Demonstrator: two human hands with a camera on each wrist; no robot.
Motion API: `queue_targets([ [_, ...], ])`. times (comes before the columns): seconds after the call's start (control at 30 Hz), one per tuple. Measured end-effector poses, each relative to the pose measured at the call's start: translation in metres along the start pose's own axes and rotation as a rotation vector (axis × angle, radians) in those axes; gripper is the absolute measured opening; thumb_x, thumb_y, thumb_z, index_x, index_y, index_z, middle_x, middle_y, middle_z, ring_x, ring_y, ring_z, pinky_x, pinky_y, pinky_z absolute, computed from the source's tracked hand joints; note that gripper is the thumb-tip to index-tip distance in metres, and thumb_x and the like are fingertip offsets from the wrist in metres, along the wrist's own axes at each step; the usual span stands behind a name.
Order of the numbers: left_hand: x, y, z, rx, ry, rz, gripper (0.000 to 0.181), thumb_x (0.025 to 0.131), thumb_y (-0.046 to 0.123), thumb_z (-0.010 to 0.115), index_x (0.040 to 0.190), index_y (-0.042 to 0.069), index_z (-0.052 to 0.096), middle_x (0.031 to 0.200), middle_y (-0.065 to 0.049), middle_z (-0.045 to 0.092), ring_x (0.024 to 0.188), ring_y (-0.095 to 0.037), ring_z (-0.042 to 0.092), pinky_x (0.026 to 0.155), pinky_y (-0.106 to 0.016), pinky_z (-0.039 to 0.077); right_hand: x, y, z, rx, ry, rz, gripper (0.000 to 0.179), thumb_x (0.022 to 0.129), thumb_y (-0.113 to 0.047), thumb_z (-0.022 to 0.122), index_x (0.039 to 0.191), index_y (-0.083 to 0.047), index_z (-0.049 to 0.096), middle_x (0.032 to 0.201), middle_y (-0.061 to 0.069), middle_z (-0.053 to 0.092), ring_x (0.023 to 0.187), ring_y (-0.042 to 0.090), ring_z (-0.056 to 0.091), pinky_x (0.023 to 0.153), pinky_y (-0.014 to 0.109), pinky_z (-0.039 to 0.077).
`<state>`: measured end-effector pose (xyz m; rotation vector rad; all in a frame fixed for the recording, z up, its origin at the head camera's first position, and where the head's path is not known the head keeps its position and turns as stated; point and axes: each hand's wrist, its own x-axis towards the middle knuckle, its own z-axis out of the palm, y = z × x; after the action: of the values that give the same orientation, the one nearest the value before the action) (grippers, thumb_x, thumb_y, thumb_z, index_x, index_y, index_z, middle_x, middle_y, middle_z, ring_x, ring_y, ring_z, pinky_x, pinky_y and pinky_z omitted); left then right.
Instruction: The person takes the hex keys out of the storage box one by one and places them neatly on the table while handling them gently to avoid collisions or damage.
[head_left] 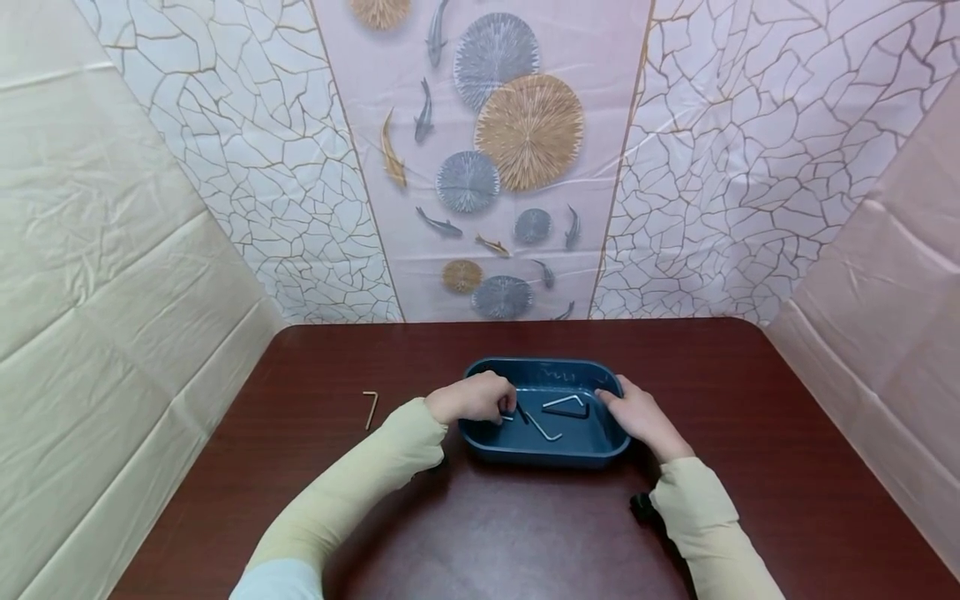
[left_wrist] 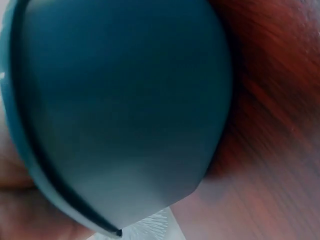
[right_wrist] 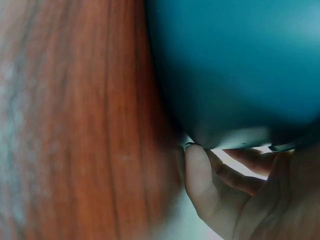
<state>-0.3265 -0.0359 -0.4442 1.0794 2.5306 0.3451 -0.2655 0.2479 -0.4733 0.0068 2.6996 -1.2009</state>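
Observation:
A blue tray (head_left: 547, 457) stands on the table with several L-shaped hex keys inside. My left hand (head_left: 476, 397) reaches over its left end, fingers curled down and pinching a small silver hex key (head_left: 507, 417), mostly hidden. Beside those fingers lies a black hex key (head_left: 522, 412). Farther right are a silver hex key (head_left: 542, 427), another silver one (head_left: 562, 400) and a black one (head_left: 567, 412). My right hand (head_left: 640, 417) grips the tray's right end, thumb over the rim; in the right wrist view its fingers (right_wrist: 200, 172) are against the tray's outside.
A brass-coloured hex key (head_left: 371, 408) lies alone on the dark red-brown table (head_left: 315, 467), left of the tray. Patterned cloth hangs behind the table's far edge, and plain cloth walls flank both sides.

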Motion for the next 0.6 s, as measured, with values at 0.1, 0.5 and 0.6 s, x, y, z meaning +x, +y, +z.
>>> queue_targets([
  [0.1,0.002,0.0,0.002,0.011,-0.02,-0.01,0.023,0.092,-0.004,0.068,0.109,0.01,0.074,0.092,0.001,0.067,0.079,-0.008,0.056,0.076,-0.021,0.05,0.0,-0.001,0.001,0.006,-0.008,0.008,0.065,0.108,-0.038,0.042,0.153,0.005,0.027,0.149,0.034,0.039,0.129,0.049,0.048,0.097,0.059,0.047],
  [0.5,0.009,0.007,0.005,0.045,-0.028,0.082,0.025,0.093,-0.009,0.059,0.092,0.012,0.073,0.083,0.004,0.063,0.072,-0.01,0.053,0.068,-0.021,0.045,0.0,0.002,0.001,0.017,-0.001,0.008,0.063,0.108,-0.038,0.042,0.153,0.004,0.028,0.149,0.033,0.04,0.13,0.048,0.048,0.098,0.059,0.046],
  [0.6,0.009,0.011,0.006,0.056,-0.03,0.123,0.025,0.093,-0.009,0.059,0.091,0.011,0.074,0.082,0.004,0.064,0.073,-0.01,0.053,0.069,-0.02,0.045,0.0,0.001,0.0,0.012,-0.001,0.012,0.064,0.108,-0.04,0.042,0.153,0.004,0.028,0.149,0.033,0.04,0.129,0.048,0.049,0.097,0.059,0.047],
])
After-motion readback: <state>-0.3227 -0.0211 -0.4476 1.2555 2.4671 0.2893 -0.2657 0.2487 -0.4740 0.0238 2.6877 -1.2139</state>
